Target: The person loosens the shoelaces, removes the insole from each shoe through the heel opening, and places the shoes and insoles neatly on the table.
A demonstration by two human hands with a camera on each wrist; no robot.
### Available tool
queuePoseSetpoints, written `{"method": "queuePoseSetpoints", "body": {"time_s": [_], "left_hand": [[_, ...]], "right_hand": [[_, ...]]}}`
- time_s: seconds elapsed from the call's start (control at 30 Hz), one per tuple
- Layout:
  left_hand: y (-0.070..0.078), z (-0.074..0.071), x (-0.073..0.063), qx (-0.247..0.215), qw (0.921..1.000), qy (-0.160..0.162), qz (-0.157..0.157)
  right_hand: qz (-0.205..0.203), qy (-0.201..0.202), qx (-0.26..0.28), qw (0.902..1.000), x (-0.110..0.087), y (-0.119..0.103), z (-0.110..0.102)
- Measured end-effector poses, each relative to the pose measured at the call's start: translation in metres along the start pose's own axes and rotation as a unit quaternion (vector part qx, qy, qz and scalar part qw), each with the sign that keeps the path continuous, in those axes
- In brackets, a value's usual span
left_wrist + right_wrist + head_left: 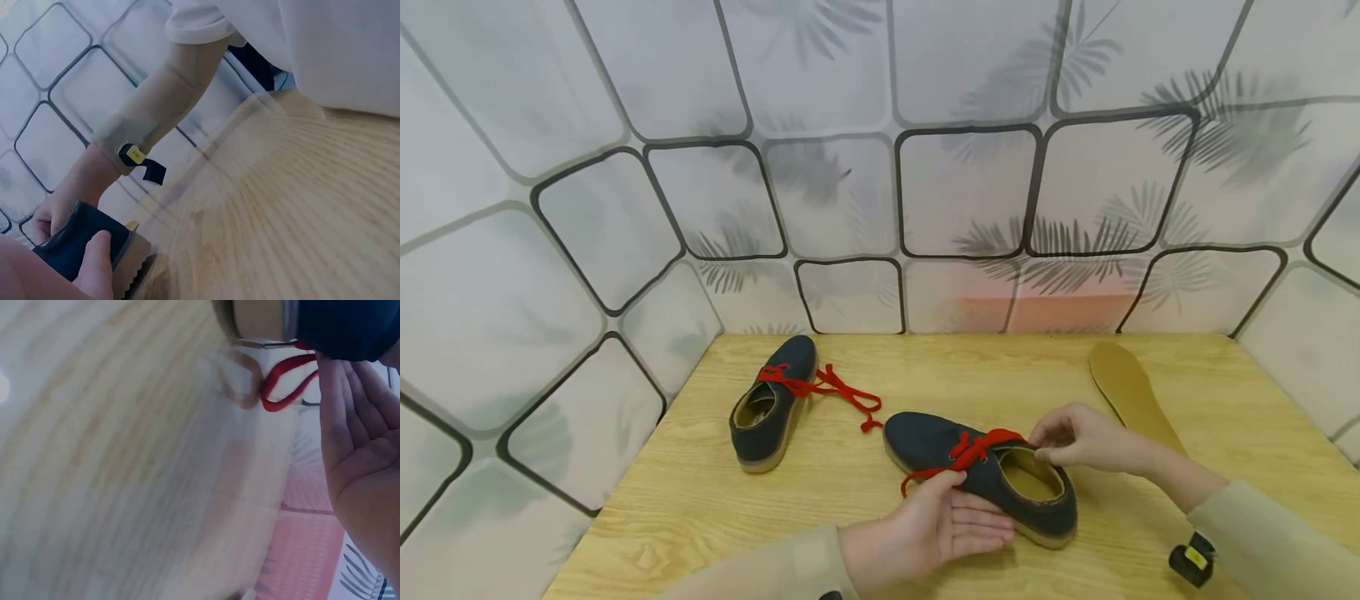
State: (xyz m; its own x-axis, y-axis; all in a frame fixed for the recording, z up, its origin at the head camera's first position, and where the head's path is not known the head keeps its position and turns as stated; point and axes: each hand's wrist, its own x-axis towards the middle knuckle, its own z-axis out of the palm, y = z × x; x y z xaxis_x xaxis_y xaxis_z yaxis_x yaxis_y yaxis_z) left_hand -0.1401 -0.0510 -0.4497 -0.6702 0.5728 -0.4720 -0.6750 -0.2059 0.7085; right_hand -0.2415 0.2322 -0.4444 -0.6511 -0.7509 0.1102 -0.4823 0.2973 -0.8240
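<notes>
A dark blue lace-up shoe (925, 437) with a tan lining lies slanted in front of me, toe to the left. My left hand (943, 521) holds its near side, palm up, thumb against the upper and fingers along the sole. At the shoe's opening, my right hand (1078, 437) pinches the far edge of the collar with thumb and fingers. The shoe's red lace (973, 450) crosses the throat, and one end hangs over the near side. In the right wrist view a loop of red lace (270, 387) hangs beside the shoe (350, 325).
Another dark blue shoe (805, 358) stands at the left, its long red lace (850, 396) trailing across the wooden table (700, 533). A flat tan insole (1131, 387) lies at the right, partly behind my right forearm. A patterned wall (842, 200) rises behind the table.
</notes>
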Motion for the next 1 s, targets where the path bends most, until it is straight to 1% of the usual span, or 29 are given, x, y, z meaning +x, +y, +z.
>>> {"method": "queuePoseSetpoints", "body": {"time_s": [0.17, 0.3, 0.43, 0.53, 0.67, 0.8, 0.87, 1.0], "left_hand": [[0.007, -0.01, -0.002, 0.04, 0.9985, -0.037, -0.008], [0.016, -0.021, -0.006, 0.093, 0.9947, -0.044, 0.003], [0.027, -0.032, -0.013, 0.131, 0.991, -0.023, 0.02], [0.036, -0.039, -0.019, 0.144, 0.9889, -0.005, 0.036], [0.05, -0.051, -0.023, 0.155, 0.986, 0.008, 0.061], [0.062, -0.063, -0.024, 0.156, 0.9842, 0.022, 0.081], [0.067, -0.068, -0.023, 0.158, 0.9833, 0.033, 0.085], [0.075, -0.078, -0.02, 0.16, 0.9798, 0.068, 0.099]], "right_hand": [[0.029, 0.014, 0.002, 0.9995, -0.001, -0.001, -0.003], [0.042, 0.021, 0.008, 0.9989, -0.001, -0.003, -0.004], [0.054, 0.024, 0.024, 0.9979, -0.002, -0.006, -0.006], [0.056, 0.026, 0.029, 0.9976, -0.003, -0.006, -0.005], [0.056, 0.031, 0.017, 0.9978, -0.005, -0.005, -0.004], [0.056, 0.032, 0.003, 0.9979, -0.007, -0.004, -0.003], [0.054, 0.03, -0.002, 0.9981, -0.008, -0.005, -0.003], [0.05, 0.024, -0.004, 0.9985, -0.008, -0.006, -0.003]]}}
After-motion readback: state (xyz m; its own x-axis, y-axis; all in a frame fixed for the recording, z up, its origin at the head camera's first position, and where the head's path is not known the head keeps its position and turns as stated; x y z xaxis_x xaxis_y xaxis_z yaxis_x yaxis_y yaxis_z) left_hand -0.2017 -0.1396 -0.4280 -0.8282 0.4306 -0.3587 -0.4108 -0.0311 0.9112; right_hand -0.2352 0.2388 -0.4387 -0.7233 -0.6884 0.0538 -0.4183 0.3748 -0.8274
